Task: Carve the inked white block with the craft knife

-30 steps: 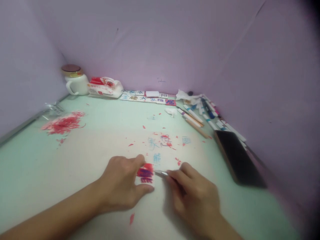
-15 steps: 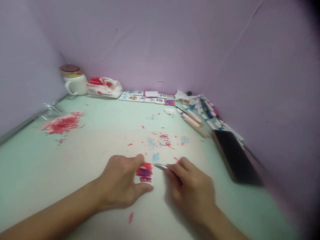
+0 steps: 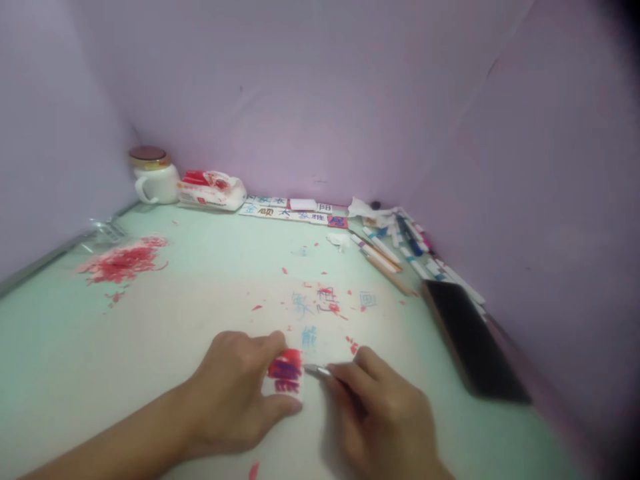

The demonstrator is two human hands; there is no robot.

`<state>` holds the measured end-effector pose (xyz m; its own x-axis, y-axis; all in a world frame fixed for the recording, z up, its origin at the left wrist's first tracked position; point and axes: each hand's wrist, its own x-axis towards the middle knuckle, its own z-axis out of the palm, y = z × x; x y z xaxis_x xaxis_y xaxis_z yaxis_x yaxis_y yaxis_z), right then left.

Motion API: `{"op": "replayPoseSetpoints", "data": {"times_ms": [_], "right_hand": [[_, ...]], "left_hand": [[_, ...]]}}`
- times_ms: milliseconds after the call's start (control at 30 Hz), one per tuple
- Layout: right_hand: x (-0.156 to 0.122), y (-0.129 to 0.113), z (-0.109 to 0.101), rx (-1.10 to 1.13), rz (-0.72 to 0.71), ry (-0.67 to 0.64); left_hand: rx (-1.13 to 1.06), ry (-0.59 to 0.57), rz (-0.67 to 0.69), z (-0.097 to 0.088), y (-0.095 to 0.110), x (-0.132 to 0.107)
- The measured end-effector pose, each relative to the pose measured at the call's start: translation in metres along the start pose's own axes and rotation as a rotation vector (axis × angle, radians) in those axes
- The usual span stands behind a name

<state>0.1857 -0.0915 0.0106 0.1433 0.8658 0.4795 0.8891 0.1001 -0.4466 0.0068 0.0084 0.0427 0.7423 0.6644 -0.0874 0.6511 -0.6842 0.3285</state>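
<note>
A small white block [image 3: 285, 371], its face coloured red and purple, lies flat on the table. My left hand [image 3: 240, 387] grips it from the left, forefinger at the far edge and thumb at the near edge. In my right hand [image 3: 385, 413] is a carving knife [image 3: 317, 370] with a slim metal blade, held like a pen. The blade tip points left, close to the block's right edge; whether it touches cannot be made out. My right fingers hide most of the handle. Red shavings [image 3: 330, 308] are scattered beyond both hands, among blue and dark handwritten characters [image 3: 309, 335].
A heap of red shavings [image 3: 125, 260] lies at left. Along the back wall stand a lidded white mug [image 3: 159, 183], a wipes packet [image 3: 213, 192] and rows of lettered tiles [image 3: 295, 215]. Markers and pencils [image 3: 383, 257] and a black phone [image 3: 473, 340] lie at right.
The camera view has tilted slightly up, so everything sits lower in the picture. The knife tip has shifted from near the block's far right corner to midway along its right side.
</note>
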Motion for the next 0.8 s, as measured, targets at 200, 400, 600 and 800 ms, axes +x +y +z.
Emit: {"op": "replayPoseSetpoints", "data": {"times_ms": [200,400,600,800], "right_hand": [[0.002,0.004,0.003,-0.023,0.035,-0.011],[0.008,0.011,-0.004,-0.053,0.024,-0.034],[0.002,0.003,-0.008,-0.008,0.007,0.013],[0.002,0.000,-0.006,-0.001,0.002,-0.011]], "left_hand": [[-0.017,0.006,0.024,0.002,-0.001,0.001],[-0.002,0.032,0.032,0.005,-0.004,0.002],[0.001,0.072,0.058,0.006,-0.006,0.001],[-0.013,0.105,0.100,0.008,-0.008,-0.001]]}}
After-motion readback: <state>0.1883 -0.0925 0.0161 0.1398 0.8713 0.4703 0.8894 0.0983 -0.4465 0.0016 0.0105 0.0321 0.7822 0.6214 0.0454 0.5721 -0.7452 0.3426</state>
